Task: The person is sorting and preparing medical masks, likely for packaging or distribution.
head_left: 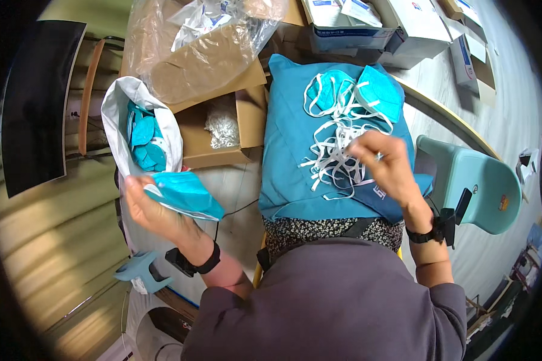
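Head view: left fingers (136,196) grasp teal mask (188,194) by left end; right fingers (367,143) curled near straps (331,150), grip unclear.

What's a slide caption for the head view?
Left hand holding a teal mask near a white bag; right hand over white straps on teal cloth.

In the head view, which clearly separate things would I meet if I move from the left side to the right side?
Black panel → mask in the left hand → white straps → pale green chair.
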A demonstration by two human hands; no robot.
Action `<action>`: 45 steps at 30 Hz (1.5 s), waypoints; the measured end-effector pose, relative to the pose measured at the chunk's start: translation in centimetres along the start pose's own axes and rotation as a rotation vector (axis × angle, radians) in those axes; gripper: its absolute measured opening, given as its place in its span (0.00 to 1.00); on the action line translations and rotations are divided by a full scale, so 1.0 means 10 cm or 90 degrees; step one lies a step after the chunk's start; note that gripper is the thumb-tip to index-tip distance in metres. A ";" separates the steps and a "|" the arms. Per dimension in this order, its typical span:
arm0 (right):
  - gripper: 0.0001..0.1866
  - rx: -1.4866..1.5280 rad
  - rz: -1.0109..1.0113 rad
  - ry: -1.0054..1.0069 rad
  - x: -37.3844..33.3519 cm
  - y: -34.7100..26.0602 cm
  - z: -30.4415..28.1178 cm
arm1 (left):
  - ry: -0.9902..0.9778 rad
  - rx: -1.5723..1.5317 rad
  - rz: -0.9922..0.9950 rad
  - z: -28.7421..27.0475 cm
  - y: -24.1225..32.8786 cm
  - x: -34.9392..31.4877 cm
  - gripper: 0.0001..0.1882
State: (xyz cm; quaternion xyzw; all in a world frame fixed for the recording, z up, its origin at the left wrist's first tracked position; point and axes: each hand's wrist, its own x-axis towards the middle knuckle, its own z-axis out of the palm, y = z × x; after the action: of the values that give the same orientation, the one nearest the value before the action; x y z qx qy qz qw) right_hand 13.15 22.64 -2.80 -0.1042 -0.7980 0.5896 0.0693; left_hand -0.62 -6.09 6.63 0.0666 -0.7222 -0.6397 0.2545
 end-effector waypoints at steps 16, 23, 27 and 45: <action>0.23 -0.746 -0.049 0.020 0.82 0.52 -0.13 | -0.536 -0.170 -0.157 0.32 -0.47 -0.36 0.19; 0.13 -0.593 -0.422 0.162 0.70 0.38 -0.37 | -0.568 -0.112 -0.157 0.61 -0.37 -0.56 0.06; 0.13 -0.468 -0.545 0.213 0.51 0.06 -0.41 | -0.628 -0.039 -0.147 0.84 -0.24 -0.50 0.08; 0.06 0.007 -0.371 0.102 0.22 -0.11 -0.14 | -0.711 -0.282 -0.211 1.24 -0.56 -1.03 0.09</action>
State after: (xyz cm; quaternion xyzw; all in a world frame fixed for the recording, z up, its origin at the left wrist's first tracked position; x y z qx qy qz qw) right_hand 11.24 24.15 -1.40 0.0834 -0.7832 0.5390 0.2987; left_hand 1.32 8.31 -2.29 -0.2213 -0.5767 -0.7435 -0.2563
